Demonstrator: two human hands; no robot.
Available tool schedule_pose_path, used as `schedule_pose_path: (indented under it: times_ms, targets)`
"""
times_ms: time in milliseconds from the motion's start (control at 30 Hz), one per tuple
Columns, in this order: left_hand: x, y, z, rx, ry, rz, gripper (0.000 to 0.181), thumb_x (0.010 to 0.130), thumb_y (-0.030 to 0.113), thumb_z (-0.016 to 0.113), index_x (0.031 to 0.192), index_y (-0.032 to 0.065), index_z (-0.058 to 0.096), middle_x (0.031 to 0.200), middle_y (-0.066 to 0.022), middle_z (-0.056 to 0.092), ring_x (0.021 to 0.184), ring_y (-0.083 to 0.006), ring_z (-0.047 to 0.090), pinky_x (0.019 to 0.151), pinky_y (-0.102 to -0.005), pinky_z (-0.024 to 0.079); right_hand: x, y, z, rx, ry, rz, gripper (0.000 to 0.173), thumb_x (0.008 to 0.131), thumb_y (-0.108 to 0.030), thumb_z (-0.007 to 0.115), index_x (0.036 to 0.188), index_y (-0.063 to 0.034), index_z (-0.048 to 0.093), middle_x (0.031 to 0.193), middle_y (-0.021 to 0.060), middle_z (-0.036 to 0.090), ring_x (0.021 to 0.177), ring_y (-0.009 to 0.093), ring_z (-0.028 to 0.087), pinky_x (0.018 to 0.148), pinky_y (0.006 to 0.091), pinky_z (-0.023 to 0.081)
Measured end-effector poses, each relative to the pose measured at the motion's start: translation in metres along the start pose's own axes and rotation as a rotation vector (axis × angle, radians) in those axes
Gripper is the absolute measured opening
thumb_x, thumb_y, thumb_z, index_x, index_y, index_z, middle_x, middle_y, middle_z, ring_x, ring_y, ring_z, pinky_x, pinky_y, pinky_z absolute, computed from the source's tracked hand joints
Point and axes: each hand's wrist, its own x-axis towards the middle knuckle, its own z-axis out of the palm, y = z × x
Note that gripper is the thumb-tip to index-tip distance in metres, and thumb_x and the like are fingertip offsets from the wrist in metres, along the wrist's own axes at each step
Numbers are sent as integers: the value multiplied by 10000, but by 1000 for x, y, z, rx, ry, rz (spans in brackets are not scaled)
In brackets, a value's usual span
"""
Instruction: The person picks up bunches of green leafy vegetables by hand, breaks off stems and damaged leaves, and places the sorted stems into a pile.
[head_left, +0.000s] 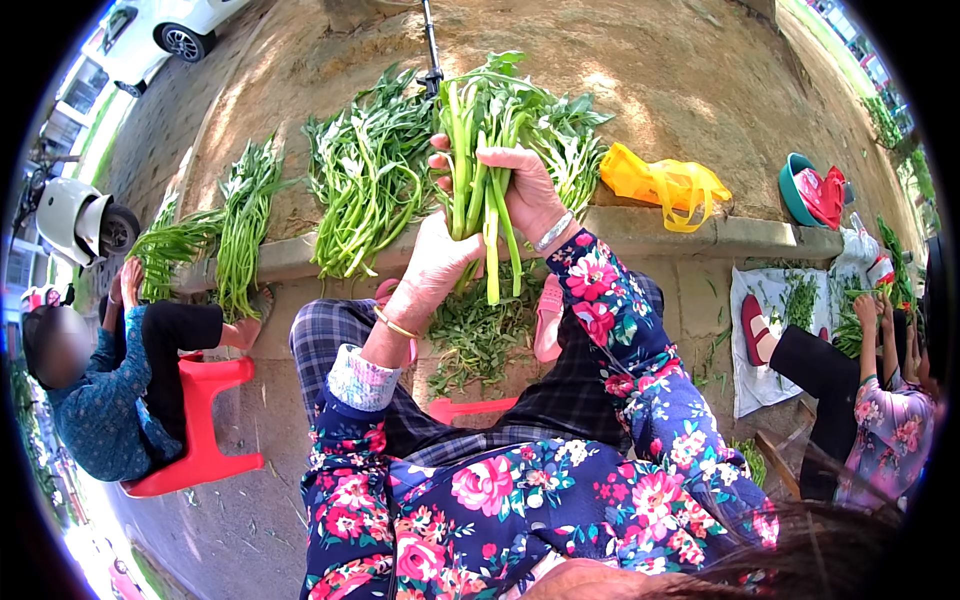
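Note:
Both my hands hold one bunch of leafy green stems in front of me, leaves pointing away and thick pale cut ends towards me. My left hand grips it low on its left side; a yellow bangle is on that wrist. My right hand closes round it higher up, thumb across the stems, a silver bracelet on the wrist. A large pile of the same greens lies on the curb to the left, and more greens lie behind the bunch. Loose leaves are heaped on the ground between my feet.
A yellow bag and a teal basin rest beyond the concrete curb. On the left, a person on a red plastic stool handles greens. Another person sits right, beside a white sheet. A black pole stands ahead.

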Motion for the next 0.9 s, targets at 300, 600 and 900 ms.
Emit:
schedule_pose_path:
  times_ms: [300, 600, 900]
  targets:
    - [0, 1, 0, 86, 82, 33, 270, 696, 61, 644, 936, 28, 524, 741, -4, 589, 539, -63, 519, 457, -214, 431, -4, 5, 6, 8, 35, -17, 467, 811, -141, 611, 1200, 49, 434, 1150, 192, 539, 1043, 276, 549, 908, 385, 448]
    - [2, -3, -19, -1, 61, 22, 287, 758, 97, 647, 1011, 29, 530, 790, -2, 597, 583, -68, 552, 484, -187, 449, -12, -6, 6, -774, 179, 161, 380, 738, -312, 705, 969, -36, 583, 819, 26, 618, 650, 91, 604, 533, 229, 498]
    - [3, -3, -23, 96, 190, -97, 316, 686, 118, 690, 948, 31, 536, 731, -16, 580, 478, -79, 501, 413, -215, 420, -16, -9, 1, -983, 181, 428, 355, 753, -366, 690, 681, -32, 594, 461, 9, 532, 348, 78, 503, 322, 172, 351]
